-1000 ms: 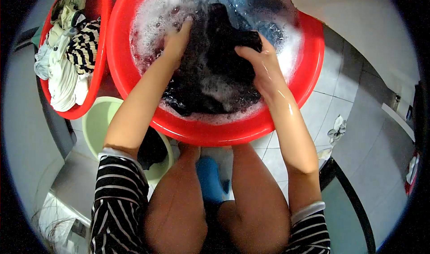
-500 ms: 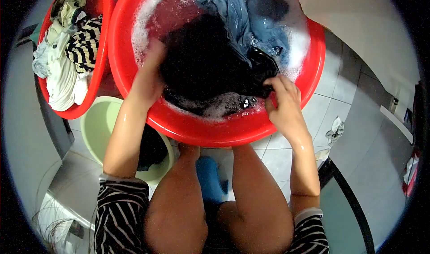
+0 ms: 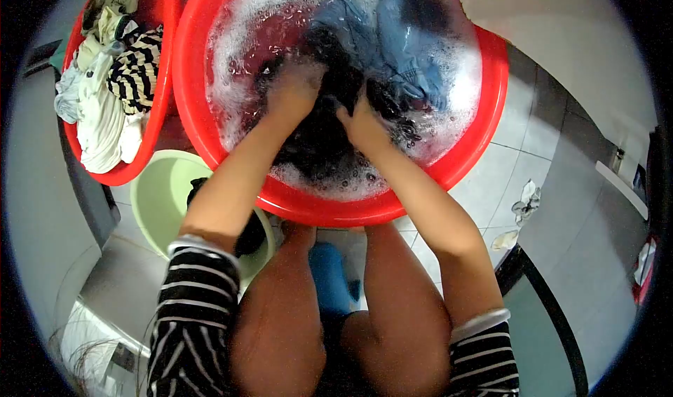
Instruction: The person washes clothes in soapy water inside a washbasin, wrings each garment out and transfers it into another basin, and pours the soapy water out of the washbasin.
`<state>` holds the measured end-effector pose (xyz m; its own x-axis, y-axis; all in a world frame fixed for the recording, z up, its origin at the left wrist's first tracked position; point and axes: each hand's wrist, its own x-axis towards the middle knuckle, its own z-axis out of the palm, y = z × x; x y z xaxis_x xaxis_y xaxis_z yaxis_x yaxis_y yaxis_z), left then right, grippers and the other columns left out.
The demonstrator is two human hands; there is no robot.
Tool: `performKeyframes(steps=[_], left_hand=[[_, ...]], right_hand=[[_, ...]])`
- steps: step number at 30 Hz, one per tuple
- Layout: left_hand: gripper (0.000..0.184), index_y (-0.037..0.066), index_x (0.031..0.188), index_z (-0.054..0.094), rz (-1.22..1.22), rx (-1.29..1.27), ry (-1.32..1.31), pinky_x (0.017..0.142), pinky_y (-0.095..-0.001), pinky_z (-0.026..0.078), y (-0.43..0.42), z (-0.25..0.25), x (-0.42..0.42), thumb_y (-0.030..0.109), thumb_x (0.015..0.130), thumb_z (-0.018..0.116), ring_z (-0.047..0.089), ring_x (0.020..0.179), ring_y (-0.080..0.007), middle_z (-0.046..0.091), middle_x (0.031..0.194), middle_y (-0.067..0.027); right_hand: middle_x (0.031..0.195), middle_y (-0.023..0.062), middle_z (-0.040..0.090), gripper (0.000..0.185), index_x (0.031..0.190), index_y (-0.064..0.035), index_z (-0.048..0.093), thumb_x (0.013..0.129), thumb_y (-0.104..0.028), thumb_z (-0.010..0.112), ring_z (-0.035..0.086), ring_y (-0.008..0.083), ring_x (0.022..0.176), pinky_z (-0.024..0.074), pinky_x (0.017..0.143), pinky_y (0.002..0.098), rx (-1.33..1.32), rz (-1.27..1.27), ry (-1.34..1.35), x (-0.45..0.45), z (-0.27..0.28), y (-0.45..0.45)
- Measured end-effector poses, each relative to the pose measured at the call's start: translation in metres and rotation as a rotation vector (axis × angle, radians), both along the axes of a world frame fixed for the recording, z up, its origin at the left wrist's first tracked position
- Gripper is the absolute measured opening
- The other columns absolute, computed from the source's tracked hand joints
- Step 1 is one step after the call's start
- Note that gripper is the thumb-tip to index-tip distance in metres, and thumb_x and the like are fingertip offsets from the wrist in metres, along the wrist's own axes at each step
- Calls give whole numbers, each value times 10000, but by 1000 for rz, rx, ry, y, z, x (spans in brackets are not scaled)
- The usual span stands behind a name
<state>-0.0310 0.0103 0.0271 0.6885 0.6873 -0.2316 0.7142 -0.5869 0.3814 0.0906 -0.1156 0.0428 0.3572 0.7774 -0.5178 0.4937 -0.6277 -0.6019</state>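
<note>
A large red basin point(image 3: 336, 213) holds foamy water. In it a dark wet cloth point(image 3: 319, 141) lies under both hands, partly under water. My left hand point(image 3: 298, 89) presses into the cloth, its fingers smeared and hidden by water and fabric. To its right, my right hand point(image 3: 363, 124) is at the same cloth; its thumb shows, and the other fingers go down into the dark fabric, so their grip is hidden. Blue garments point(image 3: 406, 43) float behind, toward the basin's back right.
At the left stands a red tub point(image 3: 170, 67) with white, olive and striped clothes point(image 3: 98, 117). A pale green basin point(image 3: 151, 194) with something black inside is below it. Scraps point(image 3: 527, 202) lie on the tiles at right; a white curved panel point(image 3: 561, 39) is at upper right.
Both hands have moved inward and down into the dark cloth, my right hand leftward from the basin's right rim. The cloth is bunched smaller, and foam has spread over the water.
</note>
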Motion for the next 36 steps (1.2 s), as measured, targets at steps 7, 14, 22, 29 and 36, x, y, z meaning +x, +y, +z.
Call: performKeyframes(steps=[7, 14, 22, 29, 36], left_hand=[[544, 43, 1219, 487, 231, -47, -86, 890, -478, 396, -16, -14, 19, 385, 804, 568, 507, 1051, -389, 542, 1147, -221], [481, 42, 1160, 537, 541, -1189, -451, 839, -416, 473, 31, 24, 19, 370, 815, 602, 595, 936, -312, 623, 1053, -132], [322, 5, 1126, 573, 742, -1009, -524, 819, -281, 456, 2, 111, -45, 140, 836, 611, 571, 909, -161, 607, 1035, -63], [98, -76, 726, 599, 372, 115, -455, 865, -314, 403, -21, 204, -84, -67, 635, 565, 555, 935, -264, 580, 1027, -155], [323, 28, 840, 433, 25, -535, -728, 929, -360, 343, -27, 155, -29, 65, 571, 609, 464, 1088, -306, 483, 1123, -172]], right_hand=[[1172, 176, 564, 382, 1136, -92, 590, 848, -324, 495, 549, 315, 1085, 411, 927, 425, -428, 210, -165, 30, -114, -1], [900, 96, 642, 332, 1071, 32, 591, 774, -104, 531, 598, 232, 865, 449, 774, 303, -62, -182, 165, 74, 65, 2], [986, 58, 576, 519, 1138, -6, 519, 640, 97, 416, 535, 160, 902, 426, 799, 265, 314, -857, 1013, 103, 150, -53], [1142, 154, 549, 619, 1173, 50, 458, 555, 78, 445, 528, 288, 1073, 386, 979, 387, 627, -879, 1044, 109, 208, -88], [1183, 82, 512, 586, 1277, -23, 415, 718, -5, 590, 471, 202, 1104, 336, 985, 323, 296, -577, 561, 83, 155, -80]])
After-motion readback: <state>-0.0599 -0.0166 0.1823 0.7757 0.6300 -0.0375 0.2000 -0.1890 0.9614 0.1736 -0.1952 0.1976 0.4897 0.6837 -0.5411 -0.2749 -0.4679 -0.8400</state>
